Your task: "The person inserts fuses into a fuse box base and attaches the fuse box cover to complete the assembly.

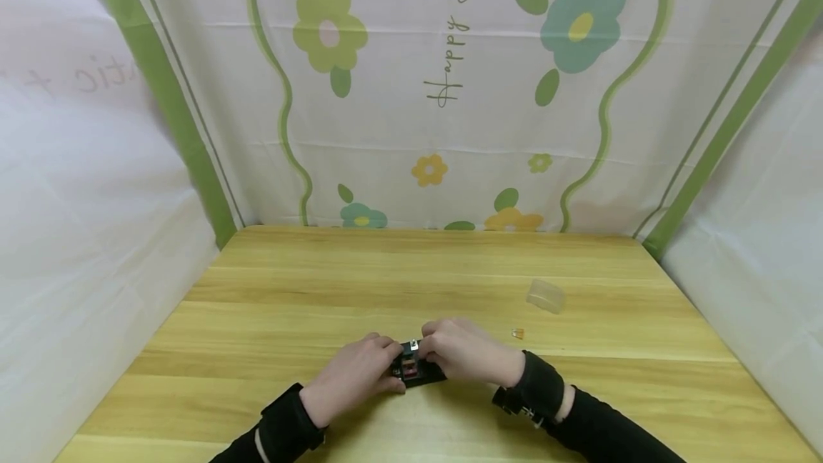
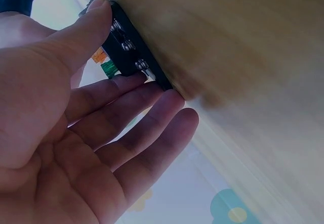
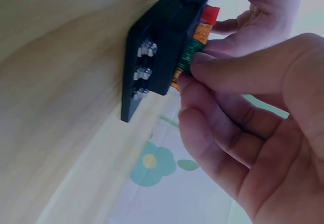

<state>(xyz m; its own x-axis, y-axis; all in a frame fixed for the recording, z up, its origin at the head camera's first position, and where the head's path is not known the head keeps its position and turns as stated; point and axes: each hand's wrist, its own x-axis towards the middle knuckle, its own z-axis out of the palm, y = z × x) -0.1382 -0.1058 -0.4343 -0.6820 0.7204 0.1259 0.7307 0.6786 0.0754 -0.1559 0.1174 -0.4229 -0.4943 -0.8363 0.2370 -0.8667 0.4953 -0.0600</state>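
Observation:
A black fuse block (image 1: pixel 426 375) with metal screw terminals stands on the table near its front. Coloured blade fuses sit along its top: a red fuse (image 3: pixel 210 14), orange fuses (image 3: pixel 203 32) and a green fuse (image 3: pixel 191 52). My left hand (image 1: pixel 356 376) grips the block's left end, thumb on the near side and fingers on the far side. My right hand (image 1: pixel 468 350) has its thumb and index fingertips pinched at the green fuse, beside an orange one. Those fingertips partly hide the fuses. In the left wrist view, the green fuse (image 2: pixel 109 69) shows beyond the block.
A loose fuse with an orange top (image 1: pixel 517 333) lies right of my right hand. Farther back on the right is a clear plastic cover (image 1: pixel 546 296). The wooden table (image 1: pixel 289 284) is bounded by a flowered white cloth (image 1: pixel 398 113) behind and at both sides.

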